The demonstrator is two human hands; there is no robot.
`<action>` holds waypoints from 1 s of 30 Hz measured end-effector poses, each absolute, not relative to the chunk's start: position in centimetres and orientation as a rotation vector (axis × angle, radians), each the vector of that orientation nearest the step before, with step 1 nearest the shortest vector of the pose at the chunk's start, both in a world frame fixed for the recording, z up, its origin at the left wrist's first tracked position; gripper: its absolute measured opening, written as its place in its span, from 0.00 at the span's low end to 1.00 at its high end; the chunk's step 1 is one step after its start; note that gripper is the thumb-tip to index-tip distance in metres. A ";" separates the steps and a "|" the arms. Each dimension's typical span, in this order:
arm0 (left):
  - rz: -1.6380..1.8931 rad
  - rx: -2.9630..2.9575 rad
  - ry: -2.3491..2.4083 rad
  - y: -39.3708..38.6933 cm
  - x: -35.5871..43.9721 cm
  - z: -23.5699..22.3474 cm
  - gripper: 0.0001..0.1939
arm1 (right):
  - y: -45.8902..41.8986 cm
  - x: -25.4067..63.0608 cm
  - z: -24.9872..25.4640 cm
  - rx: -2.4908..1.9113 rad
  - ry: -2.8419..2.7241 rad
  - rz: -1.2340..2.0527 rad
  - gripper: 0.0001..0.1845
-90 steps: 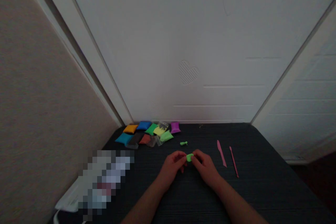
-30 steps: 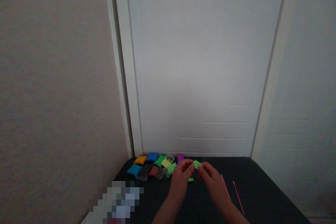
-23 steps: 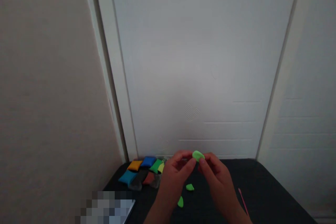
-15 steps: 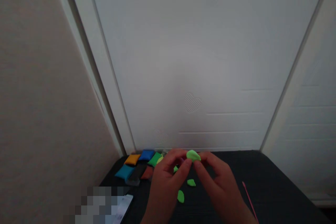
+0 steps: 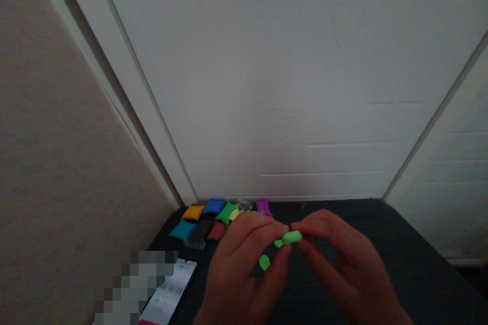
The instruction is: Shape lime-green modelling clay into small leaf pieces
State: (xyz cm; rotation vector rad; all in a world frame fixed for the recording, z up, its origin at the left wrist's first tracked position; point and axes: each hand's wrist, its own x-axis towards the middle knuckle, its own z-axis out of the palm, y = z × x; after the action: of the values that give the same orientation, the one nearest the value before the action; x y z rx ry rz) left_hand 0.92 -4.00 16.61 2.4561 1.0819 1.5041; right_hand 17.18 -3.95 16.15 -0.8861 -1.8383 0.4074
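Observation:
A small lump of light green modelling clay (image 5: 292,237) is pinched between both hands, above the dark table. My left hand (image 5: 244,264) grips its left end between thumb and fingertips. On the right end, the thumb and index finger of my right hand (image 5: 346,264) close on it. Below, a flat, leaf-shaped green clay piece (image 5: 264,262) lies on the table near my left thumb. Another small green clay piece (image 5: 278,244) shows just behind the held lump, partly covered by my left fingers.
Along the table's back left lie several coloured clay packets, among them orange (image 5: 193,213), blue (image 5: 214,206), teal (image 5: 183,230) and purple (image 5: 263,207). A phone-like flat object (image 5: 173,284), partly pixelated, lies front left. A white panel (image 5: 244,86) rises behind the dark table (image 5: 415,259).
My hands have come closer to the camera with the clay, which now shows its narrow side rather than its flat face. Leaf-shaped pieces became visible below. The pink tools are out of sight now.

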 end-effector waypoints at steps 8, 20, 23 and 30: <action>1.599 2.660 0.848 -5.0 0.1 18.1 0.09 | -5.6 17.5 16.9 -0.668 -1.817 0.403 0.20; 1.635 2.106 0.669 -5.2 1.3 17.0 0.09 | -5.4 16.8 16.3 -0.565 -1.615 0.743 0.11; 1.605 2.007 0.640 -4.9 1.5 16.4 0.09 | -4.9 16.7 15.8 -0.563 -1.570 0.790 0.09; 1.665 1.962 0.732 -4.4 1.9 15.4 0.12 | -4.3 15.9 14.6 -0.570 -1.393 0.957 0.08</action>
State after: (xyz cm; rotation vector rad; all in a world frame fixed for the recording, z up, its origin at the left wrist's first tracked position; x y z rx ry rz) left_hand 1.95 -4.36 15.44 1.9619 0.7318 1.6652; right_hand 15.87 -4.29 14.56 -0.5697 -1.3926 0.9568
